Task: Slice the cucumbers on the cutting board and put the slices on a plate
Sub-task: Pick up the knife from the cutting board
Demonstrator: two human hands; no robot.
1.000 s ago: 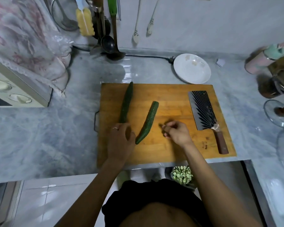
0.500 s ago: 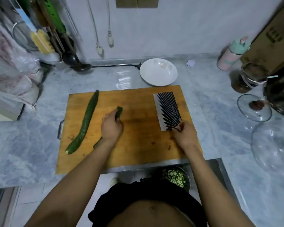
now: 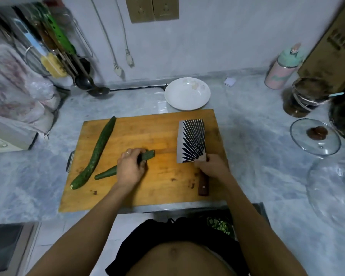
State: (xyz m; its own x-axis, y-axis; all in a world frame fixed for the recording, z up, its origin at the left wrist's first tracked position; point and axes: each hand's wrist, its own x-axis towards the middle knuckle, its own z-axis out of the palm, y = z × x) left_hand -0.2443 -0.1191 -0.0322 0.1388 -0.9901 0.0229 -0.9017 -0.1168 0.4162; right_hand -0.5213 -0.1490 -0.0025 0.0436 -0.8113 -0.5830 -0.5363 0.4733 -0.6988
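Grey marble bench carries a wooden cutting board (image 3: 167,188). No slices yet: the left hand (image 3: 130,167) grips the shorter cucumber (image 3: 147,155) mid-board, the right hand (image 3: 210,166) grips the cleaver (image 3: 190,141), and the long cucumber (image 3: 97,152) and the plate (image 3: 187,94) beyond the far edge wait.
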